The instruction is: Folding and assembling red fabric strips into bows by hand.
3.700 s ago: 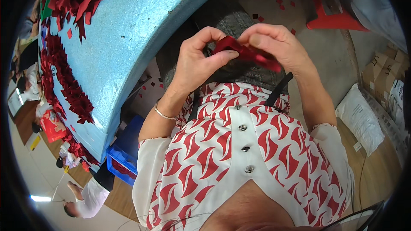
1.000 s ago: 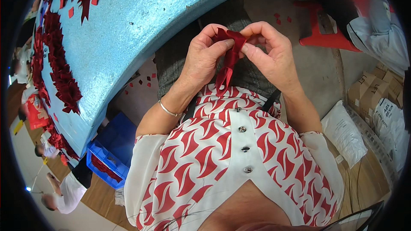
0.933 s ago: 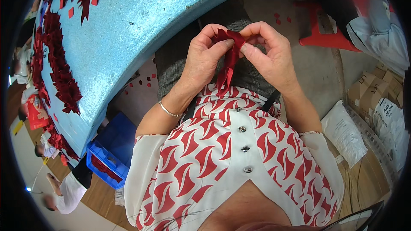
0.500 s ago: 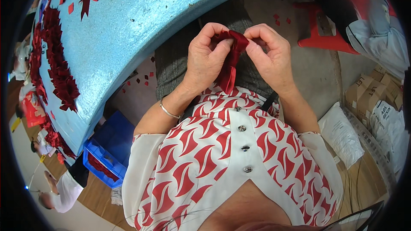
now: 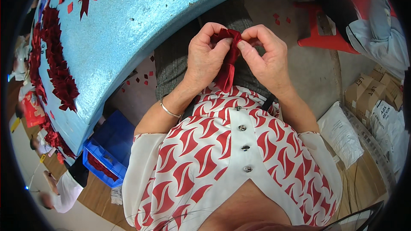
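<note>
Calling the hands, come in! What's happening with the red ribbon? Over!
Left hand and right hand: both pinching the red ribbon. Ribbon: folded at the fingers, end hanging down. Blue table: close by, not in the way.

There are two hands [image 5: 207, 59], one held ribbon [image 5: 226, 76], one bracelet [image 5: 169, 111], and apparently two white sacks [image 5: 342, 135].

The left forearm [image 5: 156, 116] and right forearm [image 5: 297, 107] angle forward and inward. The left hand [image 5: 204, 60] and right hand [image 5: 269, 57] nearly meet, fingers [image 5: 214, 27] curled, each thumb [image 5: 220, 49] pressed toward the index finger in a pinch.
</note>
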Tool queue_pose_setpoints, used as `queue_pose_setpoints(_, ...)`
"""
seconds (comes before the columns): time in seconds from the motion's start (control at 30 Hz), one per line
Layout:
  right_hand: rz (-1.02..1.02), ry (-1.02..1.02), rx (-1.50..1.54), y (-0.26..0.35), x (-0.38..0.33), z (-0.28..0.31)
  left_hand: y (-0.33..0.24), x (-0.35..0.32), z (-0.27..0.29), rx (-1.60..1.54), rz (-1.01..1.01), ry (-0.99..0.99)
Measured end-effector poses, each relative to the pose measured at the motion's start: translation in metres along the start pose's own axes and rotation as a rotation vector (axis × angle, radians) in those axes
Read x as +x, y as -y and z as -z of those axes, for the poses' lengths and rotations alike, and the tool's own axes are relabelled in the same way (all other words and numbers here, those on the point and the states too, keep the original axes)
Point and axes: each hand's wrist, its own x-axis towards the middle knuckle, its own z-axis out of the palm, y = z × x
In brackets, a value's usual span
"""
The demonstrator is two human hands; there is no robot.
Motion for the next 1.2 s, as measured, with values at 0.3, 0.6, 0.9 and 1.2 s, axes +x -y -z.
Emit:
queue_pose_setpoints(0.3, 0.138, -0.117, -0.195, -0.004, -0.003, -0.007, 0.000, 0.000, -0.007, 0.171, -0.072, -0.033)
queue_pose_setpoints(0.6, 0.037, -0.071, -0.101, -0.015, 0.001, -0.003, -0.002, 0.000, -0.003, 0.132, -0.051, -0.032)
queue_pose_setpoints(0.9, -0.390, -0.003, 0.568, -0.018, -0.005, 0.013, -0.005, 0.007, -0.006, -0.068, -0.089, -0.084)
queue_pose_setpoints(1.2, -0.541, 0.159, 0.767, -0.032, 0.007, 0.031, -0.014, 0.012, 0.000, -0.221, -0.045, 0.102)
